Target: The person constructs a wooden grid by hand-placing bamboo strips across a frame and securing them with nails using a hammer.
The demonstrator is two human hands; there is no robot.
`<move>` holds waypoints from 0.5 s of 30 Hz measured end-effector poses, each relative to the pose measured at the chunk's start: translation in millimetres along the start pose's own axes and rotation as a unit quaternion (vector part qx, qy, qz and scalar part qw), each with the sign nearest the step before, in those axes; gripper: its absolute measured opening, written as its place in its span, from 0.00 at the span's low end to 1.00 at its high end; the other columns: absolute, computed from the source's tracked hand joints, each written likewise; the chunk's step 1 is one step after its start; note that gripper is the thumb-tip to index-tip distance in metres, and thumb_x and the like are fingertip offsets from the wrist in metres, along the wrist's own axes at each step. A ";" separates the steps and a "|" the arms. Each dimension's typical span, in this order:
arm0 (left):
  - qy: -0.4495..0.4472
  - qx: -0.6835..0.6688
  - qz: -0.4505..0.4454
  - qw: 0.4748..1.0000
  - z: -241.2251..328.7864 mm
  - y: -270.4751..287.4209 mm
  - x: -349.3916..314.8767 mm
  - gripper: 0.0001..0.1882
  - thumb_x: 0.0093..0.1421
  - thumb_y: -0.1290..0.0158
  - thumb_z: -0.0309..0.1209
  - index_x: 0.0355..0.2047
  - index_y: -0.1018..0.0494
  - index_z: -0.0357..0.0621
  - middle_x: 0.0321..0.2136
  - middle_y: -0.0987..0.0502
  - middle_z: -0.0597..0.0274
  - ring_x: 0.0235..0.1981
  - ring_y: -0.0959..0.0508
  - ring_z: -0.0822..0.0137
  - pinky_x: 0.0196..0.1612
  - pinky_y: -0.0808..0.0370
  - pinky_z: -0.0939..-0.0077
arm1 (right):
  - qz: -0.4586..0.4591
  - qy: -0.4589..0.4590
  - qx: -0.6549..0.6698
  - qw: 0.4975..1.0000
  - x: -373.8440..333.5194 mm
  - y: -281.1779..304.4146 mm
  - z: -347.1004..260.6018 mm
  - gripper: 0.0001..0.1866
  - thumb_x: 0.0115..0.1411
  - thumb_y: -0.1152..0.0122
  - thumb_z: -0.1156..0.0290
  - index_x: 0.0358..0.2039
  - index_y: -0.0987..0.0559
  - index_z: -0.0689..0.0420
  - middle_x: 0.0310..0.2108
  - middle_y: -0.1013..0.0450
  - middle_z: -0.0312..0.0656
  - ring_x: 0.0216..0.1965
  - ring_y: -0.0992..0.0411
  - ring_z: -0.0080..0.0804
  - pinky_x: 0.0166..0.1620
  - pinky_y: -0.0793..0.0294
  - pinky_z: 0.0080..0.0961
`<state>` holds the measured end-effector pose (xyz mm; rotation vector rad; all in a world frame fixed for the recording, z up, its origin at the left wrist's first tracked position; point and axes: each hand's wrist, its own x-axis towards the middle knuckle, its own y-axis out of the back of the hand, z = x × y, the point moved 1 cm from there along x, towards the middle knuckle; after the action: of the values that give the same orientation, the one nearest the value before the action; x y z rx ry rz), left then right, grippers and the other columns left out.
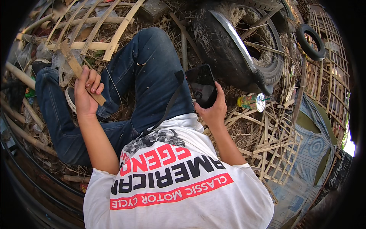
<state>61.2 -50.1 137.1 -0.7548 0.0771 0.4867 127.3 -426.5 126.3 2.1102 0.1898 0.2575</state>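
The left hand point(87, 93) covers part of the wooden strip point(72, 62). Most fingers of the right hand point(214, 110) are hidden behind the black phone point(202, 84). The lower edge cuts off the white shirt point(171, 215); the dark rim crops the right-hand lattice point(331, 44).

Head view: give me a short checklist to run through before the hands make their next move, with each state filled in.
1. Left hand has a hold on the bamboo strip: ok, fingers curled at it.
2. Right hand supports the phone: ok, held at its edges.
3. Strip and phone apart: ok, well separated.
4. One hand free: not ok, both are occupied.
5. Phone screen switched on: cannot tell, it looks dark with reflections.
6. Cup apart from the right hand: ok, a gap shows.
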 end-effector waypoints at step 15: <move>0.000 0.003 0.002 1.000 -1.1 1.8 -0.7 0.14 0.70 0.53 0.36 0.26 0.39 0.52 0.17 0.47 0.76 0.17 0.44 0.82 0.20 0.42 0.86 | 0.008 0.061 0.021 0.998 9.4 13.3 -29.1 0.49 0.36 0.25 0.67 0.62 0.37 0.54 0.41 0.30 0.47 0.40 0.25 0.47 0.41 0.24 0.38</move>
<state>59.9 -49.9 135.3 -0.7496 0.0804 0.4905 129.3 -407.4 153.5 2.1388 0.2529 0.3956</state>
